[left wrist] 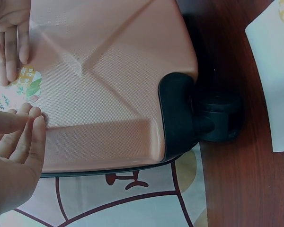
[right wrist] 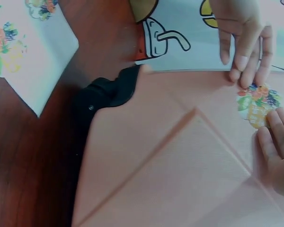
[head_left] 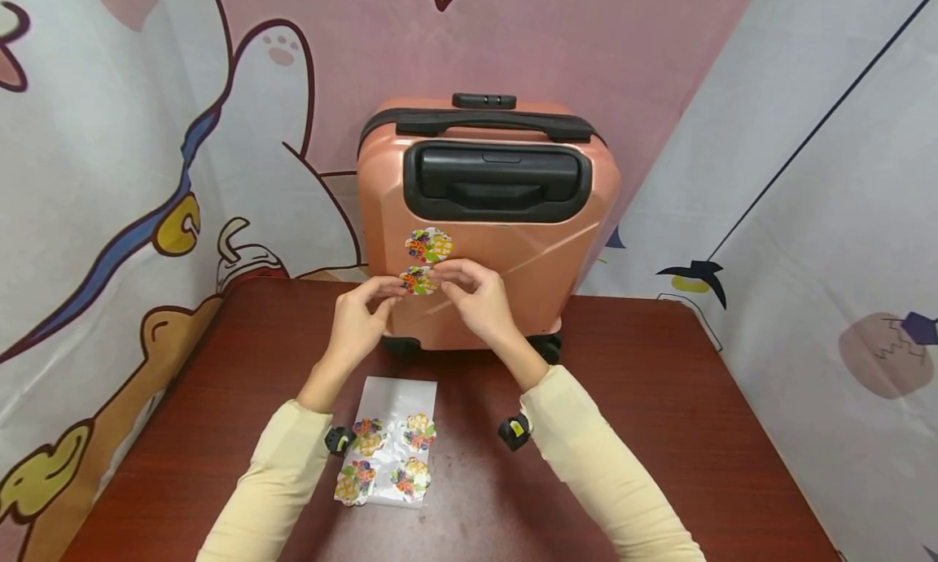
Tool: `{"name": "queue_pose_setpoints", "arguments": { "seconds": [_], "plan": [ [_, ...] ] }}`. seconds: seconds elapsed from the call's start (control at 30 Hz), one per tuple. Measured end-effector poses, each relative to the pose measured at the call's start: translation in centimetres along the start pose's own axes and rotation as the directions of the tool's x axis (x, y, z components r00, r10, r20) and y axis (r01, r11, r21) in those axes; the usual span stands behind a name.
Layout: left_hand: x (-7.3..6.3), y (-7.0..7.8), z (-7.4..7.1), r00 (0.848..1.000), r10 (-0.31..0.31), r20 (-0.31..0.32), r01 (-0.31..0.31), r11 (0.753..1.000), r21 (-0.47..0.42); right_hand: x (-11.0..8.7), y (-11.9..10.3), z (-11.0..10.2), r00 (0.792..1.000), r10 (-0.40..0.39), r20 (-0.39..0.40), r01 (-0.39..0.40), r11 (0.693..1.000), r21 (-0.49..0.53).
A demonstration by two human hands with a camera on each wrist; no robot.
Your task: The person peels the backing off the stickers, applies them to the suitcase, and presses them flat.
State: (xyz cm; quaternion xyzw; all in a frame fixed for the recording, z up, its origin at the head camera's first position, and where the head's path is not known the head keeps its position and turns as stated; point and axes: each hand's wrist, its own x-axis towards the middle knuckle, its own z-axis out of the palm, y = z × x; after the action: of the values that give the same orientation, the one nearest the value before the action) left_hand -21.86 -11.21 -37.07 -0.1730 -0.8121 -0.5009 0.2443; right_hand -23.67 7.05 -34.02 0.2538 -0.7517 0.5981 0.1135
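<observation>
A round fruit-print sticker lies against the front of an upright pink suitcase, just below a similar sticker. At its left edge are the fingertips of my left hand, the thumb close under the forefinger. My right hand touches the opposite edge with fairly straight fingers. In the right wrist view, the sticker shows between the fingertips of both hands, partly covered by them. The left wrist view shows the sticker partly hidden behind my fingers.
A white sticker sheet with several fruit stickers lies on the brown table in front of the suitcase. Black wheels carry the suitcase, and a black handle tops it. Printed cloth hangs behind.
</observation>
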Motion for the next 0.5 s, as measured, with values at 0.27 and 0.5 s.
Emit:
{"name": "queue_pose_setpoints", "arguments": {
  "seconds": [0.27,0.5],
  "plan": [
    [-0.1,0.1,0.0,1.000,-0.010,0.006,0.010,1.000,0.005,-1.1,-1.1,-0.1,0.996,0.081,0.023,-0.081,0.997,0.006],
    [-0.1,0.0,0.0,1.000,-0.014,0.009,0.014,1.000,0.011,-1.2,-2.4,-0.3,0.999,0.048,-0.005,-0.048,0.999,0.016]
  ]
}}
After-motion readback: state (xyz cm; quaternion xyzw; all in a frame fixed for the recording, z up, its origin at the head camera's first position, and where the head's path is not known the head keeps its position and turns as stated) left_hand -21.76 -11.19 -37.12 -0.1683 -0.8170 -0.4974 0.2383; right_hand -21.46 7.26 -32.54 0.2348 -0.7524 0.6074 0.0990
